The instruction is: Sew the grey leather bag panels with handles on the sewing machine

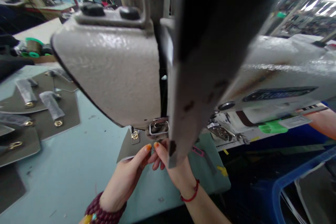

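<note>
Under the head of a cream-coloured industrial sewing machine (105, 70), my hands hold an olive-grey leather panel (128, 152) flat by its lower edge. My left hand (123, 178) pinches the panel with finger and thumb. My right hand (168, 161) grips it close by, just below a metal rectangular buckle (159, 128). A small gold fitting (134, 135) sits on the panel beside that buckle. A long, blurred grey strap (199, 91) hangs close to the camera, its end by my right fingers. The needle area is hidden behind the buckle and strap.
Several leather panels with gold fittings (39, 101) lie on the pale blue table (65, 161) at left. Thread spools (33, 47) stand behind them. A blue plastic crate (288, 189) sits at lower right. Another person's forearm (322, 122) shows at the right edge.
</note>
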Demonstrator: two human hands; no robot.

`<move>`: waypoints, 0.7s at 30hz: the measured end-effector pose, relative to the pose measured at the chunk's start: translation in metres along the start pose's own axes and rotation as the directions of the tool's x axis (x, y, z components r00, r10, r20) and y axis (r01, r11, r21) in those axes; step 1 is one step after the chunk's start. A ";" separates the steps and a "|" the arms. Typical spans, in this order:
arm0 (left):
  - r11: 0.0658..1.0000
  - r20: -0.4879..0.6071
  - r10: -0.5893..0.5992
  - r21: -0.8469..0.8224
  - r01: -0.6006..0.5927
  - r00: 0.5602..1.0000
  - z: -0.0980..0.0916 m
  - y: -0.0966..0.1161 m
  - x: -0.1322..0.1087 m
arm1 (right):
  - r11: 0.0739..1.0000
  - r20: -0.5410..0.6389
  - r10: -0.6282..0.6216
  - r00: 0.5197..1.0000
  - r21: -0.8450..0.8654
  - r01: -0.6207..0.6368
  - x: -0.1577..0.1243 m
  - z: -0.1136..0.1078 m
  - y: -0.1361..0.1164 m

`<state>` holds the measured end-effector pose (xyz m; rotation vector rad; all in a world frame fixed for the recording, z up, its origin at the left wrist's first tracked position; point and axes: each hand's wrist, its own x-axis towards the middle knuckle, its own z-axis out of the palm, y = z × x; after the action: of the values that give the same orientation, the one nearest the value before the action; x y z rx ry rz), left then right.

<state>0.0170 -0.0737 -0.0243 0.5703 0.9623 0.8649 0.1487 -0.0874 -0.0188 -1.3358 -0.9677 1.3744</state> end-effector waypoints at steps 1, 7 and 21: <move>1.000 -0.026 0.006 -0.001 -0.006 1.000 0.001 0.002 0.001 | 1.000 0.005 -0.004 1.000 0.005 0.004 0.002 0.000 -0.001; 0.999 0.081 -0.033 0.030 0.030 0.996 0.001 0.011 0.010 | 0.999 0.049 -0.014 0.999 0.036 0.013 0.008 0.001 -0.002; 0.997 -0.147 0.033 0.072 -0.023 0.989 -0.014 0.002 0.033 | 0.983 0.028 0.062 0.998 0.173 -0.065 -0.010 0.005 0.024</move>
<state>0.0140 -0.0443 -0.0445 0.5864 1.1252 0.9110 0.1411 -0.1024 -0.0388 -1.2311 -0.8054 1.4896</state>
